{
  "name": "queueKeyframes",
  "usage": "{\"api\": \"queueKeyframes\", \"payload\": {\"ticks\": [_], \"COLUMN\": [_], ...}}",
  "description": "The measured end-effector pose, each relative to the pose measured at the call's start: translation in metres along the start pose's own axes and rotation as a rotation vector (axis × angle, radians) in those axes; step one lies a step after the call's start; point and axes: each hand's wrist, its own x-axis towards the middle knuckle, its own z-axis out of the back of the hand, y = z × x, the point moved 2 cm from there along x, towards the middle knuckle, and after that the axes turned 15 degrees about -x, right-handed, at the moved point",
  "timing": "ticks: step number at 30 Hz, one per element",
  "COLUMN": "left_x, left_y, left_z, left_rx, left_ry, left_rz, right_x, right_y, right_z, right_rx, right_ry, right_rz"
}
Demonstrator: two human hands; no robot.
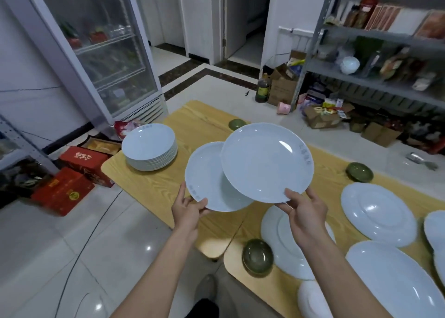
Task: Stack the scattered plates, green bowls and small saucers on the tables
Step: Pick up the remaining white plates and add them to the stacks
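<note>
Your left hand (189, 210) pinches the lower plate (207, 183) at mid-frame, your right hand (307, 215) grips the upper plate (266, 161) overlapping it; centre them, then lower both onto the stack (149, 146) left of centre.

Table (192, 127): plates (378, 214) (green bowls (257, 257) too)

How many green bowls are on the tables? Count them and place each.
3. One green bowl at the far table's far edge, one far right, one at the near table's corner. The held plates may hide others.
</note>
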Motion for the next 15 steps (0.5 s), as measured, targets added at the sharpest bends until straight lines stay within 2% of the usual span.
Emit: {"api": "queueKeyframes", "payload": {"ticks": [5,15], "left_x": [0.058,0.122], "left_y": [-0.006,-0.008], "left_z": [-0.011,-0.006], "left_rx": [0.065,0.147], "left_ry": [0.061,0.038], "left_rz": [0.075,0.162], "right_x": [0.016,0.039], "right_y": [-0.007,-0.026], "right_z": [-0.023,-0.051], "right_rx": [0.019,0.015], "right_ry": [-0.116,-0.222], "right_rz": [0.009,-0.027]}}
